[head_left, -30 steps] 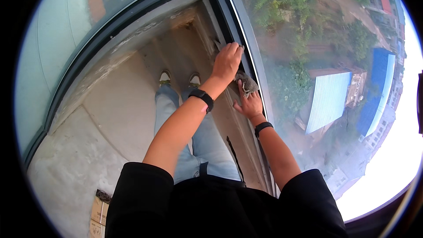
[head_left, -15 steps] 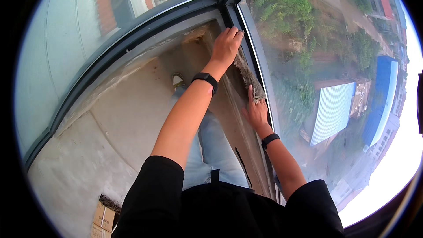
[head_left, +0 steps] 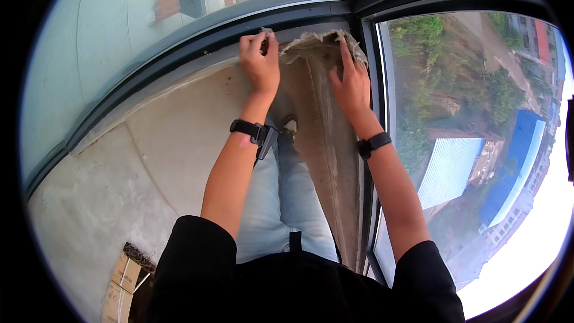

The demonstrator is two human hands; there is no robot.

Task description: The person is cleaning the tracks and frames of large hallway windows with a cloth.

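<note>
My left hand [head_left: 258,61] is closed on a dark grey scrap of rag [head_left: 265,32] at the lower window frame [head_left: 239,28], its fingertips bunched together. My right hand [head_left: 353,84] lies to the right with fingers extended, pressing on a frayed grey rag [head_left: 314,42] that is spread along the ledge at the window corner. Whether the two pieces of rag are one cloth, I cannot tell. A concrete ledge [head_left: 326,131] runs below my right hand toward me.
Glass panes [head_left: 95,36] meet at the corner, with greenery and roofs [head_left: 448,167] outside on the right. My legs [head_left: 263,203] are below me on a concrete floor [head_left: 149,155]. Cardboard boxes [head_left: 116,287] are at the lower left.
Both hands have moved from the right-hand frame up toward the corner, the left hand farther left along the back frame. The rag is now bunched across the corner. My view has turned slightly.
</note>
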